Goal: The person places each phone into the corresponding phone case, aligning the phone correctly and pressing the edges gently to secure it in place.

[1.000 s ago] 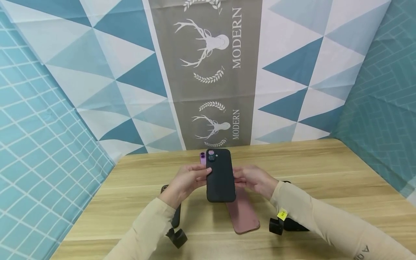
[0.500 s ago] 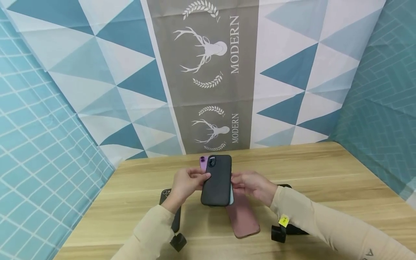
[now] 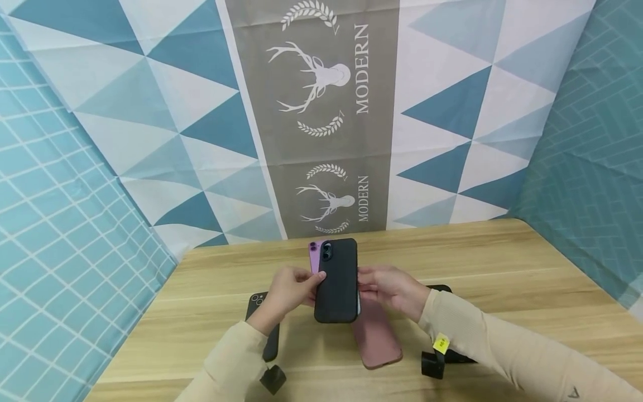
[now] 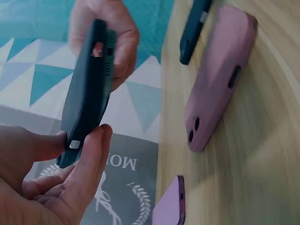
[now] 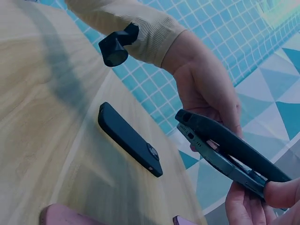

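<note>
One black phone case (image 3: 335, 287) and one phone (image 5: 218, 164) are held together, raised above the middle of the worktop (image 3: 201, 268), towards its back edge. The left hand (image 3: 288, 290) pinches the pair between thumb and fingers, the thumb lying on the back of the case. The right hand (image 3: 392, 286) grips the phone from the other side; whether its thumb also bears on the case cannot be told. Lenses show in the camera opening, and the two parts meet near the left fingertips; on the right hand's side a strip of phone shows beyond the case — a gap still open. Case and phone are thus judged to be partly joined. What remains is either closing that gap or parting the pair — the direction cannot be told from the pose. Four further items lie on the worktop, none gripped: a purple phone (image 3: 314, 258) near the back edge, a pink phone case (image 3: 379, 340) farther forward, a three-lens black phone (image 3: 272, 343) towards the left edge, and a dark phone (image 3: 458, 357) towards the right edge, partly hidden by the sleeve (image 3: 462, 324).
</note>
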The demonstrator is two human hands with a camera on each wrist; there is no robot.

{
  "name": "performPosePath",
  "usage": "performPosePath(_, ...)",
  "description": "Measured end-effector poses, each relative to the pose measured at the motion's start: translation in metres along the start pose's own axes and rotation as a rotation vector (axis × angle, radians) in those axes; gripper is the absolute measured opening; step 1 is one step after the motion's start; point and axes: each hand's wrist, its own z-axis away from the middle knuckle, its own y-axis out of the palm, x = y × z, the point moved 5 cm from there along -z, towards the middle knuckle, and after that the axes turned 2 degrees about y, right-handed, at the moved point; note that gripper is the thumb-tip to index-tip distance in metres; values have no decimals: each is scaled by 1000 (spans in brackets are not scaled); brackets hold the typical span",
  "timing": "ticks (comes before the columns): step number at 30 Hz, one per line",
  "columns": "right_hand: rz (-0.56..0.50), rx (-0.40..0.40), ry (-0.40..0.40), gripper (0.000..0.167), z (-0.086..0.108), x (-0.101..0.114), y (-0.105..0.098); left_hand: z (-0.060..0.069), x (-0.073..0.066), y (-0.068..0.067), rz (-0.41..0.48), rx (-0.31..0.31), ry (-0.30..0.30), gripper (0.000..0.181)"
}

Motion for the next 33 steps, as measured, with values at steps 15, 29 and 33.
performPosePath(15, -20, 33, 5, 50, 4, -1, 4, -1, 8, 1, 43, -19, -80, 30)
performPosePath(29, 13, -42, -4, 46, 6, -5, 0, -1, 4, 7, 158, 73, -92, 35)
performPosePath(33, -2, -81, 0, 43, 4, -7, -3, 2, 6, 9, 254, 214, -87, 34)
